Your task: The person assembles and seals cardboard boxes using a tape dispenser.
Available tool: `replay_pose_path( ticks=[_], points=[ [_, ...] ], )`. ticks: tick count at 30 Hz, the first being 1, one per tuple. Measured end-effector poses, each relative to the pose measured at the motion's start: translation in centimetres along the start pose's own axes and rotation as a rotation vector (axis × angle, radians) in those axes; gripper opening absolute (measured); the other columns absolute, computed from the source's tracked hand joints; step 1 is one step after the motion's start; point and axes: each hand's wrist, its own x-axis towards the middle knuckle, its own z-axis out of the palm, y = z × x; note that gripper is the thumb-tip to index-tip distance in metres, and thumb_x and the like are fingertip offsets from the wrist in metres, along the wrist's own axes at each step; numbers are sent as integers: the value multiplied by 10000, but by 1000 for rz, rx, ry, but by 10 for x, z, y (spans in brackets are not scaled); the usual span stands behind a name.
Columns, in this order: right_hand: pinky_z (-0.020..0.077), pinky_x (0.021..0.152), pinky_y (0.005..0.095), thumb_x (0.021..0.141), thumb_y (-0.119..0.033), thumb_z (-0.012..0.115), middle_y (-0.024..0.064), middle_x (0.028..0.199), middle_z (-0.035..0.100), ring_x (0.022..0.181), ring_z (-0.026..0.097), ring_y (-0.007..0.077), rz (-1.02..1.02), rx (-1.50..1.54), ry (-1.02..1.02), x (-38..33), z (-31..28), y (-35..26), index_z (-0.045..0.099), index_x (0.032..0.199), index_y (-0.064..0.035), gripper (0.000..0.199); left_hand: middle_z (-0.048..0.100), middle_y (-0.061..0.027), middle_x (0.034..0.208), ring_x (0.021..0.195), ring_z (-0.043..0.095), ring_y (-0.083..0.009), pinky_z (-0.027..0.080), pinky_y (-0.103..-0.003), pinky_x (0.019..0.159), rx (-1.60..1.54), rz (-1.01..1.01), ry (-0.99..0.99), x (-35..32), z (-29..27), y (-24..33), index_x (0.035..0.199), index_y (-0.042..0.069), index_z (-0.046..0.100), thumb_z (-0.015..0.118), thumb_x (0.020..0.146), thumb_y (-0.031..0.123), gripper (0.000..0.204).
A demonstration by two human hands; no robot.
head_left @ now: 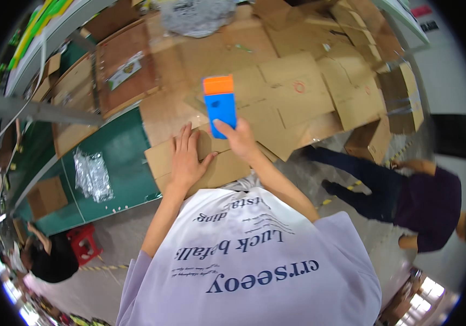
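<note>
My right hand [238, 139] grips a blue, box-shaped thing with an orange far end [221, 106], its thumb lying over the blue near part. I cannot make out its exact kind. Below it is a flattened cardboard carton [227, 167] at the table's near edge. Flat on this carton, to the left, rests my left hand [186, 160], its fingers stretched out and its thumb spread, holding nothing.
More flattened cardboard [298, 89] covers the table's middle and right. On the green tabletop [127, 144] lies crumpled clear plastic [92, 175]. A grey plastic-wrapped bundle [197, 16] is at the back. A person in dark clothes [425, 201] stands at right; another [54, 261] is at lower left.
</note>
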Motion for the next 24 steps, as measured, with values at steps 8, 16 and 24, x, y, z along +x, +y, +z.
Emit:
replay_pose_path(
  ticks=[8,16,24],
  points=[
    [509,688,264,905,-225,634,79,849,674,755,649,145,139,-128,-168,0,-2,-22,635,948,7,236,330,-147,1491,1419,233,-311,129,-647,1091,266,-344,-77,-39,-33,-13,1450,109,351,680,755,566,894],
    [507,586,279,789,-245,741,90,717,656,639,662,174,317,-105,-683,15,10,-23,649,873,43,314,222,-214,1539,1434,204,-348,279,-473,1115,-178,-442,287,-61,-39,-29,1468,3,251,806,727,327,981],
    [466,560,248,704,-169,769,35,663,625,599,587,102,398,-309,-818,27,2,3,656,766,31,238,359,-234,1473,1367,361,-353,336,-374,1094,-615,-679,386,-93,-27,-38,1477,-8,219,686,819,106,814]
  ],
)
